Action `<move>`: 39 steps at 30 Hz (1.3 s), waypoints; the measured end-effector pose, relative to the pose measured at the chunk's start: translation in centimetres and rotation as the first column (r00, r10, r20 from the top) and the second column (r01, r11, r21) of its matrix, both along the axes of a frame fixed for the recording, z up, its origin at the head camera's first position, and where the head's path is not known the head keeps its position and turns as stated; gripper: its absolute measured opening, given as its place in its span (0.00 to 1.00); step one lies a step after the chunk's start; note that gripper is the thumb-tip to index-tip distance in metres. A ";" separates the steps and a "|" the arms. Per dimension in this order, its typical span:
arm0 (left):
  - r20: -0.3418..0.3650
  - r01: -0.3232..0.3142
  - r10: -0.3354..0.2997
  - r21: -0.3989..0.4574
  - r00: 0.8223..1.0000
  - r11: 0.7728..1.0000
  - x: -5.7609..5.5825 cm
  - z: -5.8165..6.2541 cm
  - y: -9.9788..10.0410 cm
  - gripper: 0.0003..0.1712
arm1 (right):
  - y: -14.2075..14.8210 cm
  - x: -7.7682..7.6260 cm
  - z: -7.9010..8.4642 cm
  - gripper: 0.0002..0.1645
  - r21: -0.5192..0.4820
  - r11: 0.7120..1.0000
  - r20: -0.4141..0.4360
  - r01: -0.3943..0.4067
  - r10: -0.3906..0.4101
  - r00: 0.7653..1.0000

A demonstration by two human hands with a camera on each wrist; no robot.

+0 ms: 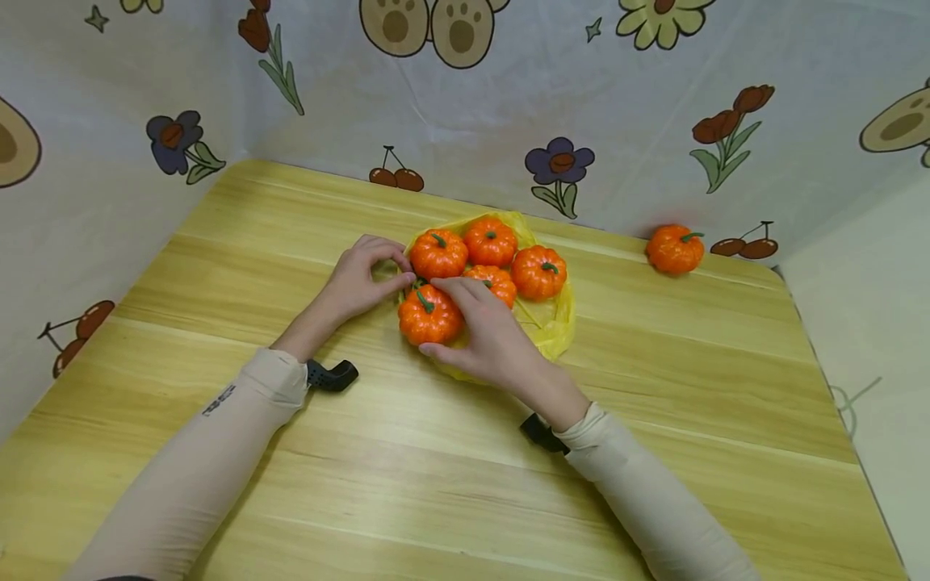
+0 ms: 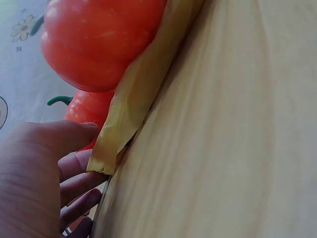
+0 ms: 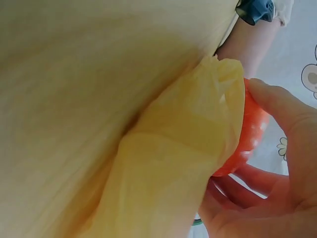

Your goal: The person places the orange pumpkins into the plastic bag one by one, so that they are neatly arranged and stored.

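Note:
Several small orange pumpkins with green stems sit in an opened yellow plastic bag [image 1: 555,335] on the table. My right hand [image 1: 494,335] grips the front-left pumpkin [image 1: 429,316], thumb on its near side and fingers over its far side. In the right wrist view the bag's crumpled side [image 3: 168,148] covers part of that pumpkin [image 3: 251,131]. At the bag's left edge, my left hand [image 1: 363,274] holds the rim between thumb and fingers, beside the back-left pumpkin [image 1: 439,252]. The left wrist view shows the yellow rim [image 2: 126,104] partly hiding the fingertips.
Another pumpkin [image 1: 674,248] stands alone at the table's back right, near the printed cloth [image 1: 465,105]. More pumpkins in the bag are at the back [image 1: 491,240] and right [image 1: 539,273]. Black wrist cameras [image 1: 333,376] jut from both sleeves.

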State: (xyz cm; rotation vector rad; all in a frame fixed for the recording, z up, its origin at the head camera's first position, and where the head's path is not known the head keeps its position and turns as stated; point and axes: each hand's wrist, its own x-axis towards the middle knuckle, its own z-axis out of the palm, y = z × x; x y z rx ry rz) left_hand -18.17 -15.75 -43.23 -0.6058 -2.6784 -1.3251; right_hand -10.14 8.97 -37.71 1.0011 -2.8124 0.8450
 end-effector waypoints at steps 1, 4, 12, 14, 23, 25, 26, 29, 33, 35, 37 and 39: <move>0.002 -0.001 0.001 0.000 1.000 1.000 0.0 0.0 0.0 0.08 | 0.0 0.0 0.0 0.47 0.015 1.000 -0.002 0.003 -0.003 1.000; 0.004 -0.002 0.002 0.003 1.000 1.000 0.0 0.0 0.0 0.08 | 0.0 0.0 0.2 0.45 0.074 0.997 -0.028 0.011 -0.009 1.000; 0.013 -0.002 0.002 0.013 1.000 1.000 0.0 -0.2 0.0 0.08 | 0.4 0.0 0.5 0.41 0.154 0.988 -0.127 0.016 0.004 0.992; 0.014 -0.001 0.001 0.015 1.000 1.000 0.0 -0.2 0.0 0.08 | 0.6 0.0 0.5 0.40 0.156 0.988 -0.137 0.013 0.009 0.991; 0.001 -0.002 0.002 0.016 1.000 1.000 0.2 0.1 0.0 0.08 | 1.0 -0.3 0.8 0.38 0.156 0.988 -0.142 -0.008 0.030 0.989; 0.001 -0.002 0.002 0.017 1.000 1.000 0.2 0.1 0.0 0.08 | 1.0 -0.4 0.9 0.39 0.158 0.987 -0.143 -0.008 0.031 0.989; -0.001 -0.001 0.001 0.017 1.000 1.000 0.2 0.1 0.0 0.08 | 1.1 -0.5 1.0 0.39 0.154 0.988 -0.144 -0.009 0.032 0.989; -0.002 -0.002 0.002 0.017 1.000 1.000 0.2 0.2 0.0 0.08 | 1.3 -0.7 1.2 0.41 0.114 0.993 -0.153 -0.015 0.032 0.988; -0.004 -0.003 0.003 0.018 1.000 1.000 0.2 0.1 0.0 0.08 | 2.0 -1.1 1.6 0.42 0.024 1.000 -0.162 0.004 -0.001 0.987; -0.003 -0.001 0.001 0.019 1.000 1.000 0.2 0.1 0.0 0.08 | 2.5 -1.4 1.8 0.41 -0.015 1.000 -0.156 0.027 -0.029 0.987; -0.004 -0.001 0.001 0.020 1.000 1.000 0.1 0.0 0.0 0.08 | 2.9 -1.7 1.9 0.39 -0.046 0.998 -0.149 0.047 -0.053 0.987; -0.003 -0.002 0.002 0.021 1.000 1.000 0.1 0.0 0.0 0.08 | 3.4 -1.9 2.0 0.37 -0.076 0.995 -0.148 0.065 -0.076 0.986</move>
